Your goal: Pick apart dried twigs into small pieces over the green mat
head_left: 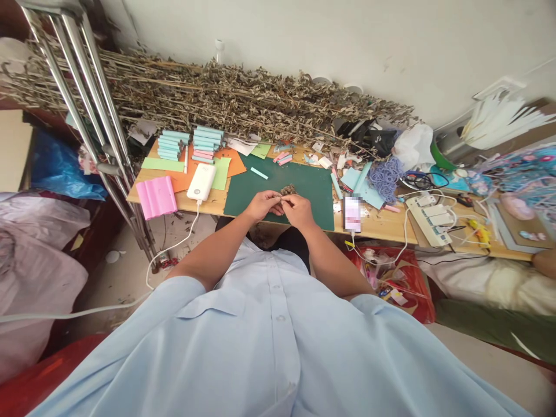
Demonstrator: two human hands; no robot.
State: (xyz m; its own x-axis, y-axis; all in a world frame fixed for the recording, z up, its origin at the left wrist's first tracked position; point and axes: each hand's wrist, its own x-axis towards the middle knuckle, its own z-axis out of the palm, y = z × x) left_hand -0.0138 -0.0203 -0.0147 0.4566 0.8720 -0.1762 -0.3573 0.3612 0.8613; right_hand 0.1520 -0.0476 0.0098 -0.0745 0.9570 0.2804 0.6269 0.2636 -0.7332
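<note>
My left hand [264, 205] and my right hand [297, 209] meet over the near part of a dark green mat [243, 197]. Both have their fingers closed, with the fingertips pinched together. Whatever lies between them is too small to make out. Just behind the fingertips is a small heap of dried, crumbled leaves [288, 190]. A light blue paper roll [259, 173] rests on the mat, farther off to the left.
Stacked blue rolls [207, 139] and a white power bank [202, 181] occupy the table's left. To the right are a phone [352, 214], purple yarn [386, 179] and a power strip [428, 219]. Dried stalks [243, 98] line the wall; crutches [95, 110] stand left.
</note>
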